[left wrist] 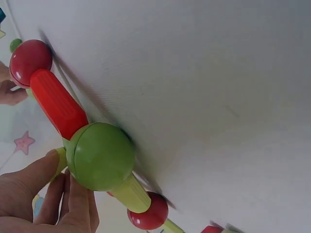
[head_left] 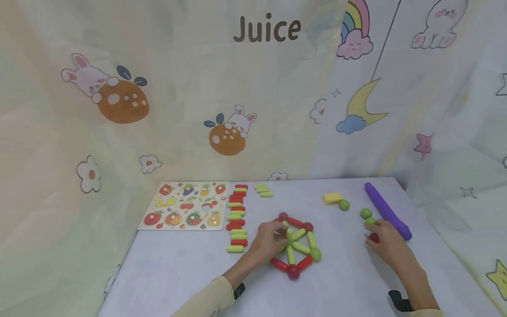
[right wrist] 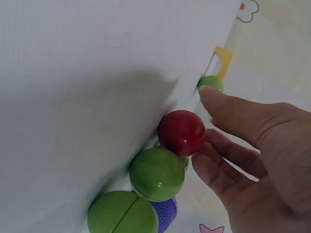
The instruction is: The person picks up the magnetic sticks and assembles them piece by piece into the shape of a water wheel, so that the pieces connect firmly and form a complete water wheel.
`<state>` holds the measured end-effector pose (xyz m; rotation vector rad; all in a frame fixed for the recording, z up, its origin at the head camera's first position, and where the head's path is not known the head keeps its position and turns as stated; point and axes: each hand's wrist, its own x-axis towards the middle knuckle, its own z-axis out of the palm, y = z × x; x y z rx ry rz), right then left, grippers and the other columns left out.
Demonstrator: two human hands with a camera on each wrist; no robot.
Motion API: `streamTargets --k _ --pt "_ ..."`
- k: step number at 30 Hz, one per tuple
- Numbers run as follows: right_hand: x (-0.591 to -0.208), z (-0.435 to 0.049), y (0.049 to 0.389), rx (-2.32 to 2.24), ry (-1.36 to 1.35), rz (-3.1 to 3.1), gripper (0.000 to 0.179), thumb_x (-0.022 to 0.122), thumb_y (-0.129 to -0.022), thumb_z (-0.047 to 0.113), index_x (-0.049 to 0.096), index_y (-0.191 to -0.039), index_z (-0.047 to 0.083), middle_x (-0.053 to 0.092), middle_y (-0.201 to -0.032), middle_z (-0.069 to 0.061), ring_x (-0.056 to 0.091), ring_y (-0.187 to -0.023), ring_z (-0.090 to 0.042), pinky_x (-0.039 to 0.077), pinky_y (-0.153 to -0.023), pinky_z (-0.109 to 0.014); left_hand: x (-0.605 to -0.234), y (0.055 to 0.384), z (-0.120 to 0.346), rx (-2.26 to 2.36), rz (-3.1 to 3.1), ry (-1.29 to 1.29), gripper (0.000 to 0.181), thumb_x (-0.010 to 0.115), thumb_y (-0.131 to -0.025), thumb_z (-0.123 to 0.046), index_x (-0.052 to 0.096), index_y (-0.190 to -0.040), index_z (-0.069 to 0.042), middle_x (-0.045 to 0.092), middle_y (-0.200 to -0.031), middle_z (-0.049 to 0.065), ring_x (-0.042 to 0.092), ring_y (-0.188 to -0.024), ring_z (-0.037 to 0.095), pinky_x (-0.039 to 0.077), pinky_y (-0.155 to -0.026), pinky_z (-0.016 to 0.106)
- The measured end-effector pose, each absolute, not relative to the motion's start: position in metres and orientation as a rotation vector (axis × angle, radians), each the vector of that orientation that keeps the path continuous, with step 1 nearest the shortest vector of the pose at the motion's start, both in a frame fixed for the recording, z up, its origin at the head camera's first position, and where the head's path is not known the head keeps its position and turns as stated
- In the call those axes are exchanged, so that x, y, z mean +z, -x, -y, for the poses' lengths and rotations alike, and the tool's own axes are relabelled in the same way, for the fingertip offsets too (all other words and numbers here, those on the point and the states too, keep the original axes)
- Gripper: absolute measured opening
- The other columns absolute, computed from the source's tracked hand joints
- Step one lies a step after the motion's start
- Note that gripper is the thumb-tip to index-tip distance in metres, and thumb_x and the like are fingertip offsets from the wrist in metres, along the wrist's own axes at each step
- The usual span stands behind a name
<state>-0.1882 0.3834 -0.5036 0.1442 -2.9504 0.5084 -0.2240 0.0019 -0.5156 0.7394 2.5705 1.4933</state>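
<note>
My left hand reaches over a six-sided wheel of magnetic rods and balls. In the left wrist view, thumb and fingers pinch a yellow-green rod, partly hidden behind a green ball. Red rods and yellow-green spokes make up the wheel, with a red ball at its near corner. On the right, fingertips of my right hand are at a red ball; the thumb stands apart from it. Green balls lie beside that red ball.
A purple stick lies at the right. Farther back are a yellow block and a green ball. Red and yellow-green rods form a column beside a fruit-picture board; several yellow-green rods lie behind.
</note>
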Motion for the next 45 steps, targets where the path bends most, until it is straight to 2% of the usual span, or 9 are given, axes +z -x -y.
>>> streamTargets --k 8,11,16,18,25,34,37,41,45 --pt "-0.503 -0.388 0.191 0.517 -0.177 3.018 0.034 0.088 -0.083 -0.002 0.075 -0.113 -0.012 0.073 -0.109 -0.028 0.070 -0.101 -0.044 0.060 -0.087 -0.058 -0.517 0.222 0.002 1.440 -2.607 -0.753 0.028 0.082 -0.096 -0.007 0.079 -0.124 -0.009 0.079 -0.113 -0.001 0.075 -0.105 0.009 0.061 -0.089 0.023" --pt "-0.501 -0.377 0.190 0.733 -0.260 2.871 0.034 0.089 -0.082 -0.004 0.077 -0.113 -0.009 0.076 -0.105 -0.021 0.075 -0.093 -0.034 0.064 -0.081 -0.046 -0.517 0.222 0.004 1.433 -2.620 -0.775 0.028 0.082 -0.096 -0.007 0.079 -0.124 -0.009 0.080 -0.114 0.000 0.075 -0.105 0.009 0.060 -0.089 0.022" --pt "-0.489 -0.336 0.194 1.248 -0.514 2.535 0.040 0.088 -0.080 -0.010 0.079 -0.118 -0.003 0.077 -0.113 -0.022 0.075 -0.100 -0.007 0.061 -0.082 -0.018 -0.517 0.220 0.009 1.444 -2.626 -0.753 0.028 0.082 -0.096 -0.008 0.079 -0.124 -0.008 0.080 -0.116 0.002 0.074 -0.105 0.011 0.059 -0.090 0.021" --pt "-0.483 -0.315 0.199 1.422 -0.625 2.457 0.040 0.086 -0.083 -0.010 0.078 -0.121 -0.003 0.075 -0.117 -0.024 0.072 -0.104 0.000 0.060 -0.085 -0.017 -0.518 0.218 0.011 1.451 -2.622 -0.729 0.029 0.082 -0.097 -0.009 0.079 -0.125 -0.009 0.080 -0.116 0.002 0.073 -0.104 0.011 0.059 -0.089 0.021" --pt "-0.475 -0.259 0.215 1.695 -0.922 2.339 0.037 0.082 -0.086 -0.012 0.074 -0.123 -0.009 0.074 -0.118 -0.025 0.074 -0.109 -0.011 0.062 -0.091 -0.029 -0.525 0.212 0.015 1.486 -2.535 -0.670 0.028 0.082 -0.097 -0.012 0.078 -0.125 -0.010 0.078 -0.115 0.001 0.073 -0.103 0.009 0.062 -0.087 0.024" --pt "-0.485 -0.234 0.221 1.628 -0.837 2.487 0.040 0.088 -0.085 -0.001 0.078 -0.124 0.000 0.077 -0.119 -0.011 0.075 -0.109 -0.017 0.062 -0.093 -0.035 -0.512 0.219 0.022 1.519 -2.532 -0.686 0.027 0.079 -0.100 -0.012 0.077 -0.125 -0.005 0.079 -0.118 0.006 0.074 -0.104 0.010 0.061 -0.089 0.023" --pt "-0.486 -0.233 0.222 1.607 -0.827 2.508 0.041 0.088 -0.084 -0.004 0.078 -0.124 0.000 0.077 -0.119 -0.011 0.075 -0.108 -0.018 0.062 -0.093 -0.034 -0.503 0.235 0.030 1.547 -2.544 -0.673 0.025 0.077 -0.101 -0.012 0.076 -0.126 -0.005 0.077 -0.122 0.010 0.074 -0.106 0.012 0.061 -0.091 0.025" --pt "-0.484 -0.231 0.222 1.604 -0.825 2.519 0.042 0.088 -0.084 -0.005 0.077 -0.124 -0.002 0.077 -0.118 -0.012 0.074 -0.108 -0.016 0.062 -0.093 -0.033 -0.491 0.274 0.036 1.513 -2.626 -0.668 0.025 0.076 -0.101 -0.007 0.075 -0.126 -0.004 0.075 -0.124 0.016 0.074 -0.110 0.021 0.062 -0.093 0.032" --pt "-0.483 -0.226 0.222 1.609 -0.835 2.525 0.042 0.088 -0.085 -0.001 0.076 -0.125 -0.001 0.077 -0.119 -0.011 0.074 -0.109 -0.013 0.062 -0.093 -0.031 -0.488 0.318 0.038 1.389 -2.787 -0.647 0.025 0.075 -0.099 0.000 0.075 -0.124 0.003 0.075 -0.121 0.022 0.073 -0.108 0.031 0.063 -0.095 0.041"
